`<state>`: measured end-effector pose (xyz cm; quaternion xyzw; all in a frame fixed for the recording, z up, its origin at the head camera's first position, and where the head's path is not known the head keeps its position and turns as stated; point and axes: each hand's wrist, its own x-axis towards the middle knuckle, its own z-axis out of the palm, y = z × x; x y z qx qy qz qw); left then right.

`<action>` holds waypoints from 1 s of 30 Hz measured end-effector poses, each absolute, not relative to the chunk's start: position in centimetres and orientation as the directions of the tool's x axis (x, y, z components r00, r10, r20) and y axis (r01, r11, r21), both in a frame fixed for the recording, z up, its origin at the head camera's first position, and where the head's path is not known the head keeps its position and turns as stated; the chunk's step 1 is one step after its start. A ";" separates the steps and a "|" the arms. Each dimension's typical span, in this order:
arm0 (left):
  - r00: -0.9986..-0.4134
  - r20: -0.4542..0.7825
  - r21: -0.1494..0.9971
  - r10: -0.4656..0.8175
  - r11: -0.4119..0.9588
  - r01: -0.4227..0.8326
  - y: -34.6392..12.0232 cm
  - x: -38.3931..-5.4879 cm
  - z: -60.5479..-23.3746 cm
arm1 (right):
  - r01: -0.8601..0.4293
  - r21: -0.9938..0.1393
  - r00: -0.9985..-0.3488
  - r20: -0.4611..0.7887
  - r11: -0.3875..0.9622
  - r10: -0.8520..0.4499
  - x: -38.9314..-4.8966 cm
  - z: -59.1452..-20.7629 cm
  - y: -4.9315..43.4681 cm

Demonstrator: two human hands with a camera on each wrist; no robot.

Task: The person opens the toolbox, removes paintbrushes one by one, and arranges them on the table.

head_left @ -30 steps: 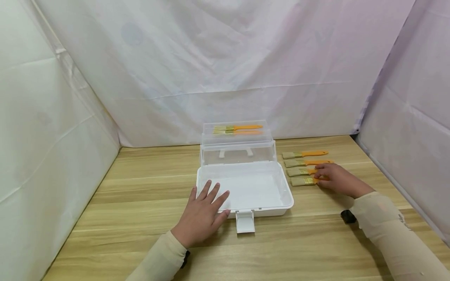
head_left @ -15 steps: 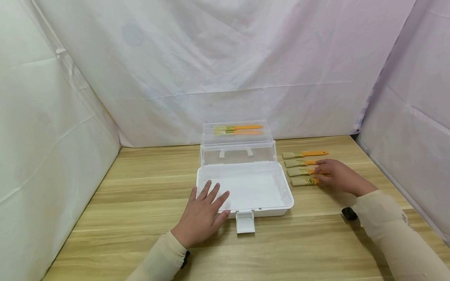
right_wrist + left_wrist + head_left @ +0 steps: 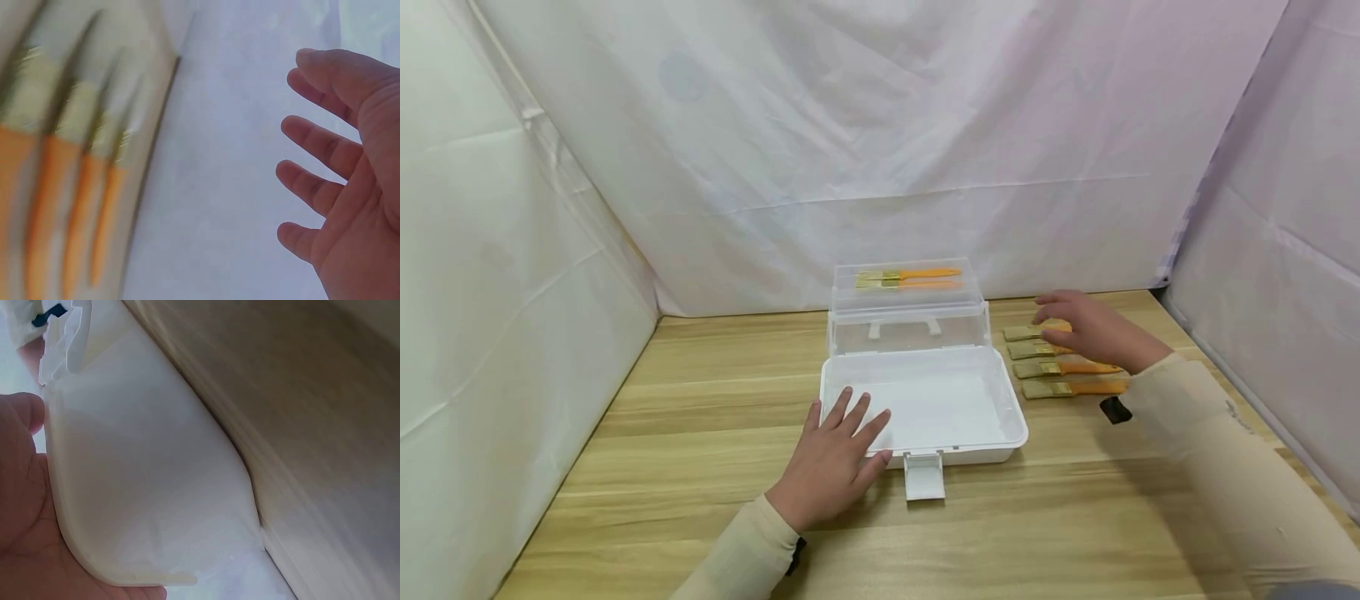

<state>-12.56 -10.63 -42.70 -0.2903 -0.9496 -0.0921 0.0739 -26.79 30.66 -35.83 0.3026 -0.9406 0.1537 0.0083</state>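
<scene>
My left hand (image 3: 831, 471) lies with spread fingers over the front left rim of an open white plastic box (image 3: 1011, 454). In the left wrist view its palm touches the rim of the box wall (image 3: 150, 456). My right hand (image 3: 1093, 327) hovers over the far end of a row of several flat paintbrushes (image 3: 1086, 387), right of the box. It holds nothing; the right wrist view shows its fingers (image 3: 325, 147) apart and loosely bent, with the brushes (image 3: 75, 181) beside them. The right hand partly covers the two farther brush handles.
The box's clear lid (image 3: 910, 333) stands raised at the back. An orange-handled brush (image 3: 928, 272) shows there, with a paler one below that may be a reflection. A white latch (image 3: 924, 479) hangs at the box's front. White cloth walls (image 3: 880, 125) surround the wooden table (image 3: 715, 417).
My right hand has moved from the nearest brushes up and away to the far end of the row, uncovering the nearer handles. My left hand has stayed on the box.
</scene>
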 end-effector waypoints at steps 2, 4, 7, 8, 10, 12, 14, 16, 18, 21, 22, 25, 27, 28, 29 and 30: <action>-0.821 0.194 0.132 0.536 0.816 0.563 -10.7 -12.5 -42.7 | -0.603 -0.271 -0.795 0.131 0.750 -0.593 -27.5 -34.9 29.6; -0.824 0.192 0.135 0.533 0.817 0.560 -10.8 -12.4 -42.6 | -0.636 -0.258 -0.771 0.158 0.728 -0.617 -28.1 -34.1 28.5; -0.828 0.192 0.133 0.528 0.821 0.555 -10.9 -12.4 -42.5 | -0.637 -0.278 -0.769 0.167 0.719 -0.617 -29.0 -33.2 27.1; -0.826 0.193 0.132 0.529 0.820 0.556 -10.9 -12.4 -42.4 | -0.628 -0.289 -0.776 0.165 0.723 -0.609 -29.2 -33.0 26.7; -0.823 0.194 0.130 0.535 0.817 0.561 -10.8 -12.4 -42.4 | -0.601 -0.312 -0.796 0.148 0.736 -0.587 -29.7 -32.7 26.1; -0.819 0.194 0.128 0.540 0.814 0.567 -10.6 -12.4 -42.4 | -0.578 -0.325 -0.812 0.140 0.748 -0.566 -30.3 -32.7 25.5; -0.818 0.190 0.124 0.543 0.813 0.569 -10.6 -12.3 -42.3 | -0.572 -0.335 -0.816 0.138 0.749 -0.562 -31.0 -32.6 24.7; -0.820 0.185 0.119 0.542 0.816 0.566 -10.6 -12.3 -42.3 | -0.580 -0.336 -0.810 0.137 0.742 -0.570 -31.8 -32.6 23.9; -0.818 0.189 0.110 0.543 0.817 0.567 -10.6 -12.3 -42.3 | -0.589 -0.338 -0.802 0.137 0.734 -0.581 -32.6 -32.6 23.1; -0.818 0.190 0.104 0.543 0.817 0.567 -10.6 -12.2 -42.3 | -0.589 -0.351 -0.799 0.120 0.728 -0.589 -33.7 -32.5 22.1; -0.818 0.192 0.105 0.542 0.818 0.566 -10.6 -12.2 -42.3 | -0.586 -0.356 -0.801 0.118 0.728 -0.587 -34.1 -32.5 21.8; -0.817 0.196 0.102 0.543 0.817 0.568 -10.5 -12.3 -42.4 | -0.571 -0.369 -0.808 0.098 0.733 -0.580 -35.1 -32.5 21.1; -0.813 0.198 0.103 0.547 0.813 0.573 -10.3 -12.3 -42.4 | -0.558 -0.370 -0.816 0.080 0.743 -0.573 -35.7 -32.5 20.7; -0.810 0.200 0.104 0.552 0.810 0.577 -10.2 -12.3 -42.3 | -0.547 -0.367 -0.822 0.066 0.753 -0.565 -35.9 -32.5 20.5; -0.807 0.199 0.103 0.556 0.807 0.581 -10.1 -12.3 -42.3 | -0.535 -0.366 -0.828 0.051 0.761 -0.558 -36.2 -32.5 20.2; -0.805 0.198 0.106 0.559 0.805 0.584 -10.0 -12.2 -42.3 | -0.525 -0.365 -0.833 0.036 0.769 -0.551 -36.4 -32.5 19.9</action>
